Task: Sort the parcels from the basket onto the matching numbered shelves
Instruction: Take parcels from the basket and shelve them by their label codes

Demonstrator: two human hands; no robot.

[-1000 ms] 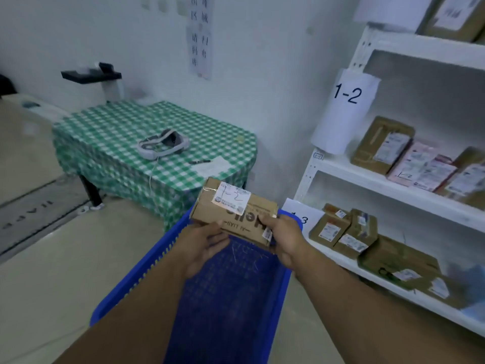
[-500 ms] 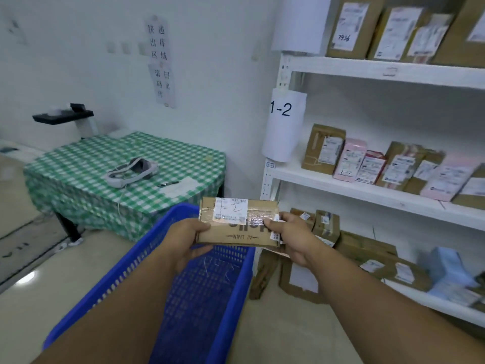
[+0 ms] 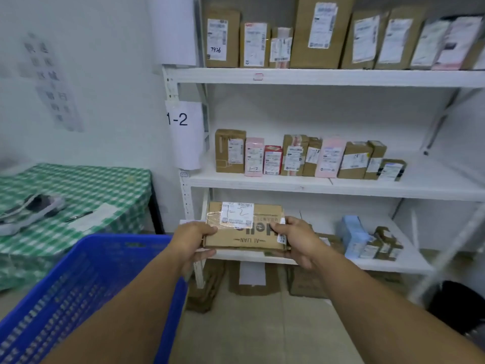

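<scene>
A flat brown cardboard parcel [image 3: 244,233] with a white label handwritten "1-2" is held in front of the white shelving unit. My left hand [image 3: 193,239] grips its left end and my right hand [image 3: 295,239] grips its right end. A paper sign "1-2" [image 3: 183,132] hangs on the shelf post beside the middle shelf [image 3: 262,181], where a row of upright parcels [image 3: 301,157] stands. The blue plastic basket [image 3: 86,285] is at lower left, under my left forearm.
The top shelf [image 3: 315,77] carries larger brown boxes. Small parcels [image 3: 367,243] sit on the lower shelf, and flattened cardboard [image 3: 252,282] lies on the floor beneath. A green checked table [image 3: 86,187] stands at left. A black bin [image 3: 456,306] is at lower right.
The view has swung right from the table and basket to face the shelves. Both hands have carried the parcel away from above the basket to in front of the lower shelf.
</scene>
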